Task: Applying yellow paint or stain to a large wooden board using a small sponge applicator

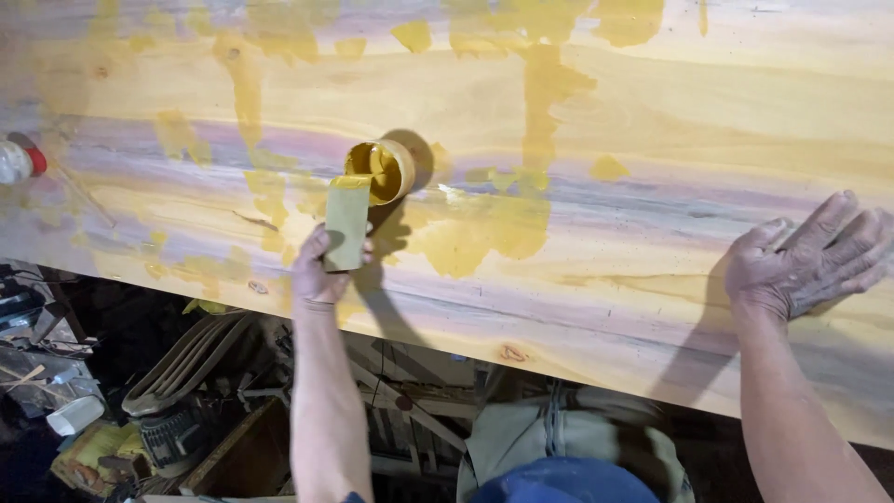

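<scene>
My left hand [317, 270] grips a flat rectangular spreader [347, 222] whose top edge is coated in yellow filler. The spreader's tip rests at the rim of a small round tub of yellow filler [380, 171] standing on a wide wooden plank [652, 121]. Yellow filler patches [475, 233] are smeared across the plank around the tub. My right hand [808, 263] lies flat on the plank at the right, fingers spread, holding nothing.
A white bottle with a red cap [19, 160] lies at the plank's left edge. Below the plank's near edge sit curved wooden chair parts [186, 359], a motor [172, 433], a white cup [74, 414] and other clutter.
</scene>
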